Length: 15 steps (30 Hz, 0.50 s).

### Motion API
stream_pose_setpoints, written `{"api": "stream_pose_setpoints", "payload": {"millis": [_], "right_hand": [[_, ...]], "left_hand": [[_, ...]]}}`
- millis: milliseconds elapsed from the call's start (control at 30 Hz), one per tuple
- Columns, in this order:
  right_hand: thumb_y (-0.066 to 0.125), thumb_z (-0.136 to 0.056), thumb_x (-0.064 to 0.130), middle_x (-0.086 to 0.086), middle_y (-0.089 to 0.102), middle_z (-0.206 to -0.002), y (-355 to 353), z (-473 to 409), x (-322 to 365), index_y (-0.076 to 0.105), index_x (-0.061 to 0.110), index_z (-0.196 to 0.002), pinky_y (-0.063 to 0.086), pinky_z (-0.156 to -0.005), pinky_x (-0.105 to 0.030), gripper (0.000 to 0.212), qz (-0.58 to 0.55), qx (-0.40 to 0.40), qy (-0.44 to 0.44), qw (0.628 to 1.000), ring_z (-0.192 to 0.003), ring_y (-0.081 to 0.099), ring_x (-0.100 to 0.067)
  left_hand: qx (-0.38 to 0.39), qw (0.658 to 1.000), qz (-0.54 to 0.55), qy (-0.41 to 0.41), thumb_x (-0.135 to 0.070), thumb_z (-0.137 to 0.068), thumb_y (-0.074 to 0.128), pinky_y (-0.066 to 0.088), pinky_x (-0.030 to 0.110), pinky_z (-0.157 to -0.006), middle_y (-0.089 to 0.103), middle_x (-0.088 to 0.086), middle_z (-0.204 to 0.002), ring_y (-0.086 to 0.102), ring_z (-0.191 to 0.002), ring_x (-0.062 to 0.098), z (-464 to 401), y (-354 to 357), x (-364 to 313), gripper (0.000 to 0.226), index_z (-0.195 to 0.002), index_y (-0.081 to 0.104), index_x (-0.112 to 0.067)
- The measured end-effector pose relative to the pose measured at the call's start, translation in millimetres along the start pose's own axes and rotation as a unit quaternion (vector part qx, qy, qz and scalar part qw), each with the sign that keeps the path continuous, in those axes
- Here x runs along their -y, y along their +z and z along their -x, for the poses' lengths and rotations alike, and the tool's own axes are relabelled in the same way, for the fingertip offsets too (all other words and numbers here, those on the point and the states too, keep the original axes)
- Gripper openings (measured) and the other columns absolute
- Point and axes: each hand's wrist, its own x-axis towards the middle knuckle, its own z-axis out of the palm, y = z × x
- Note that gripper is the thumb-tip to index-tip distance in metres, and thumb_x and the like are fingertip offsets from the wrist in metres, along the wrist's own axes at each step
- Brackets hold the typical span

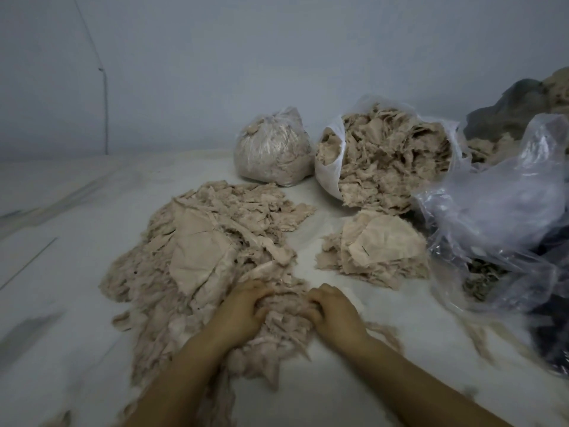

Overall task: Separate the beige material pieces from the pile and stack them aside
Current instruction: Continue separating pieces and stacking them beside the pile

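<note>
Head view looks down on the big pile (197,251) of beige material pieces, spread over the white sheet (61,272) before me. Its near edge is a knot of thin, frayed scraps, and both my hands are in that knot: my left hand (237,309) has its fingers curled down into the scraps and grips a bunch of them, and my right hand (334,312), just right of it, has its fingers bent the same way round the same clump. Flatter, broader pieces with torn edges lie on the pile's far left part.

Right of the pile, apart from it, sits the smaller stack (377,251) of flat beige pieces, one smooth rounded piece on top.

Beyond the pile stand two bags. A tied clear bag (272,149) is packed round and full with beige bits. Next to it, behind the stack, an open white plastic bag (331,174) lies tipped toward me, shaggy beige scraps spilling from its mouth onto the sheet.

Right of the stack lies crumpled clear plastic sheeting (492,217), glossy and wrinkled, over something dark I cannot make out.
</note>
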Motion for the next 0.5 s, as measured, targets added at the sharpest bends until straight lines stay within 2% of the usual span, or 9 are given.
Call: {"api": "stream_pose_setpoints", "payload": {"millis": [67, 133, 200, 267, 333, 400, 433, 500], "right_hand": [[0.062, -0.09, 0.023, 0.004, 0.047, -0.079, -6, 9, -2, 0.06, 0.013, -0.08, 0.03, -0.066, -0.019, 0.015, -0.065, -0.05, -0.004, 0.997, -0.077, 0.045, -0.009], [0.064, -0.088, 0.017, 0.007, 0.048, -0.071, -14, 23, -8, 0.054, 0.015, -0.07, 0.033, -0.062, -0.017, 0.021, -0.141, -0.091, 0.014, 0.986, -0.067, 0.045, -0.004], [0.064, -0.088, 0.013, 0.008, 0.049, -0.065, -23, 35, -14, 0.051, 0.014, -0.067, 0.034, -0.059, -0.016, 0.025, -0.226, -0.107, 0.045, 0.967, -0.06, 0.044, -0.002], [0.061, -0.091, 0.01, 0.01, 0.049, -0.06, -29, 39, -18, 0.051, 0.01, -0.067, 0.035, -0.057, -0.013, 0.026, -0.297, -0.116, 0.054, 0.946, -0.056, 0.044, 0.0], [0.058, -0.092, 0.008, 0.011, 0.048, -0.06, -32, 36, -16, 0.049, 0.012, -0.068, 0.036, -0.057, -0.012, 0.026, -0.313, -0.124, 0.049, 0.94, -0.056, 0.044, 0.001], [0.057, -0.093, 0.009, 0.012, 0.047, -0.058, -32, 32, -11, 0.047, 0.014, -0.07, 0.036, -0.055, -0.012, 0.026, -0.313, -0.111, 0.045, 0.942, -0.055, 0.043, 0.0], [0.057, -0.094, 0.01, 0.013, 0.046, -0.056, -31, 30, -8, 0.047, 0.015, -0.07, 0.035, -0.053, -0.013, 0.026, -0.322, -0.104, 0.044, 0.94, -0.053, 0.042, 0.0], [0.057, -0.093, 0.009, 0.008, 0.046, -0.057, -33, 28, -7, 0.047, 0.01, -0.072, 0.034, -0.052, -0.015, 0.024, -0.357, -0.115, 0.048, 0.926, -0.054, 0.041, -0.004]], "left_hand": [[-0.013, 1.0, 0.006, 0.0, -0.006, -0.091, 0.051, 0.021, 0.004, -0.094, 0.049, 0.002, -0.132, 0.043, -0.124, 0.015, 5, 4, 7, 0.044, -0.133, 0.053, -0.019], [-0.017, 1.0, 0.005, -0.008, 0.001, -0.088, 0.047, 0.019, 0.003, -0.095, 0.046, 0.003, -0.135, 0.042, -0.126, 0.017, 6, 4, 11, 0.05, -0.135, 0.052, -0.017], [-0.031, 1.0, 0.002, -0.003, 0.002, -0.087, 0.048, 0.023, 0.007, -0.095, 0.048, 0.005, -0.132, 0.045, -0.124, 0.021, 5, 4, 12, 0.043, -0.128, 0.058, -0.009], [-0.084, 0.996, 0.009, 0.024, -0.005, -0.088, 0.053, 0.025, 0.01, -0.097, 0.05, 0.002, -0.132, 0.045, -0.125, 0.019, 3, 6, 5, 0.036, -0.123, 0.061, -0.007], [-0.106, 0.992, 0.012, 0.07, -0.031, -0.088, 0.06, 0.021, 0.015, -0.105, 0.041, -0.014, -0.137, 0.034, -0.13, 0.007, 2, 10, -11, 0.047, -0.134, 0.053, -0.02], [-0.061, 0.993, -0.01, 0.097, -0.052, -0.085, 0.058, 0.014, 0.018, -0.11, 0.029, -0.023, -0.138, 0.021, -0.132, -0.002, -2, 20, -20, 0.066, -0.144, 0.037, -0.028], [-0.037, 0.995, -0.029, 0.089, -0.05, -0.088, 0.056, 0.014, 0.019, -0.111, 0.03, -0.021, -0.142, 0.022, -0.134, 0.0, -6, 25, -21, 0.066, -0.145, 0.034, -0.028], [-0.013, 0.998, -0.042, 0.044, -0.033, -0.096, 0.05, 0.024, 0.02, -0.107, 0.044, -0.005, -0.144, 0.037, -0.133, 0.012, -13, 30, -12, 0.045, -0.139, 0.044, -0.021]]}}
